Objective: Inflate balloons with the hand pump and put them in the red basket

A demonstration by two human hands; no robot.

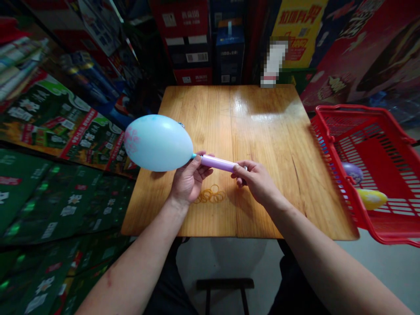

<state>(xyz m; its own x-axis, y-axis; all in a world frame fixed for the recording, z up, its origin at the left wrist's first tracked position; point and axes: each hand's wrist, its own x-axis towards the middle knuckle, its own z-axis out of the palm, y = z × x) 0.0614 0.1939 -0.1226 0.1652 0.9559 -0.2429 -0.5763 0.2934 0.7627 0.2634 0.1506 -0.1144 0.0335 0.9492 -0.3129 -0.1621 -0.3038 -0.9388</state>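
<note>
Head view showed our left hand [187,180] pinching the neck of the blue balloon [159,143] at the tip of the purple pump [219,163], above the table [272,135]; our right hand [254,177] gripped the other end. We judged a snug, straight neck best against leaks.

The left forearm [139,253] and right forearm [323,245] are bare as far as they show, each broad at the lower edge of view and tapering to a narrow wrist. The left hand [186,181] and right hand [257,179] are bare too. A small, short mark [109,278] sits on the left forearm. Dark trousers [172,282], apparently black, cover the legs (shadow hides seams and weave).
</note>
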